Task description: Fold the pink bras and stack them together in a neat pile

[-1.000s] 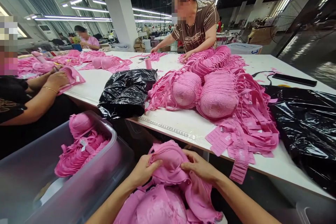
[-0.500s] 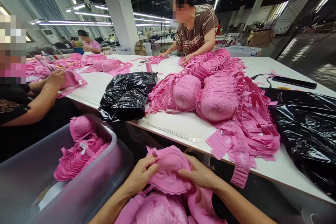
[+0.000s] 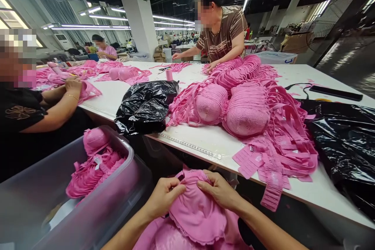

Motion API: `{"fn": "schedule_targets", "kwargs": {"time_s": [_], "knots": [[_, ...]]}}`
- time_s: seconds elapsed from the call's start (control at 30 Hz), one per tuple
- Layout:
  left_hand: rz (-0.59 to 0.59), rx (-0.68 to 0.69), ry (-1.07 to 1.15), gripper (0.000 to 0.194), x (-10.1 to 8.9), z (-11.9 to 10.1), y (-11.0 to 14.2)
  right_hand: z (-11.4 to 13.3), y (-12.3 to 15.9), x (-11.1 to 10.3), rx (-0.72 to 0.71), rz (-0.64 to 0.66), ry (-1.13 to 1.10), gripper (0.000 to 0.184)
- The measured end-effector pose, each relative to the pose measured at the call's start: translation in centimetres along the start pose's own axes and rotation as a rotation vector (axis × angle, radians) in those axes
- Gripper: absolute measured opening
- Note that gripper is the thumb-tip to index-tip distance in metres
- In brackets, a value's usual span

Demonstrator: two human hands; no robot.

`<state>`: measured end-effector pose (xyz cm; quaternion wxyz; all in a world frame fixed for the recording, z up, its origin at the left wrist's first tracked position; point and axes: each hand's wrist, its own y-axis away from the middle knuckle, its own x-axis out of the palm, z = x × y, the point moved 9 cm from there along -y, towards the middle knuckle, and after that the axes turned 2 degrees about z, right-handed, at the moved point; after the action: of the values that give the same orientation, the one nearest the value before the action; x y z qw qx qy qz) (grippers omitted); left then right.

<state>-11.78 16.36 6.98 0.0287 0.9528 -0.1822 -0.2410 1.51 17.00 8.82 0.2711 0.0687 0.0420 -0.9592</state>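
Observation:
A pink bra [image 3: 199, 213] is stretched between my two hands at the bottom middle, one cup's smooth inner side facing me. My left hand [image 3: 164, 197] pinches its upper left edge, where a small dark object shows at the fingertips, too small to make out. With thumb and fingers my right hand [image 3: 221, 189] grips the cup's upper right edge. Below them, more pink bra fabric [image 3: 166, 238] lies at the bottom of the view, over my lap. My fingertips are partly hidden by the cloth.
A large stack of pink bras [image 3: 246, 109] lies on the white table [image 3: 187, 136], between black plastic bags [image 3: 146, 105]. A tape measure [image 3: 190, 146] runs along the near edge. At left stands a plastic bin [image 3: 130, 152] holding bras. Co-workers [image 3: 225, 27] handle pink pieces across and left.
Both hands have shifted along the bra's upper edge, my right hand moving higher. The cup now hangs lower and flatter. The co-worker across has stretched an arm out to the left.

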Motion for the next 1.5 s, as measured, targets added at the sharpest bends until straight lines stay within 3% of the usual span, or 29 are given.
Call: {"fn": "schedule_targets", "kwargs": {"time_s": [0.17,0.3,0.43,0.83,1.07,1.23,1.4,1.5], "knots": [[-0.201,0.052,-0.127,0.047,-1.3,-0.4,0.5,0.1,-0.7,0.0,-0.022,-0.019,-0.03,0.033],[-0.247,0.099,-0.116,0.022,-1.5,-1.0,1.0,-0.1,-0.8,-0.2,-0.01,-0.021,-0.098,0.034],[-0.366,0.225,-0.197,0.009,-1.9,-2.5,1.8,0.3,-0.7,-0.3,-0.033,-0.057,-0.163,0.036],[-0.46,0.481,-0.253,0.007,-1.4,-4.5,3.3,0.7,-0.6,0.4,-0.075,-0.015,-0.264,0.038],[-0.536,0.488,-0.251,0.016,-2.1,-4.7,3.8,0.1,-0.3,-0.3,0.002,-0.049,-0.236,0.037],[-0.51,0.52,-0.274,0.003,-2.0,-5.1,3.7,0.0,-0.4,0.0,0.023,-0.023,-0.27,0.035],[-0.54,0.53,-0.222,0.013,-2.3,-4.9,3.9,0.2,-0.3,0.1,0.009,-0.026,-0.26,0.036],[-0.529,0.559,-0.216,0.009,-2.2,-5.4,4.2,-0.2,-0.2,0.0,0.045,-0.031,-0.284,0.038]]}}
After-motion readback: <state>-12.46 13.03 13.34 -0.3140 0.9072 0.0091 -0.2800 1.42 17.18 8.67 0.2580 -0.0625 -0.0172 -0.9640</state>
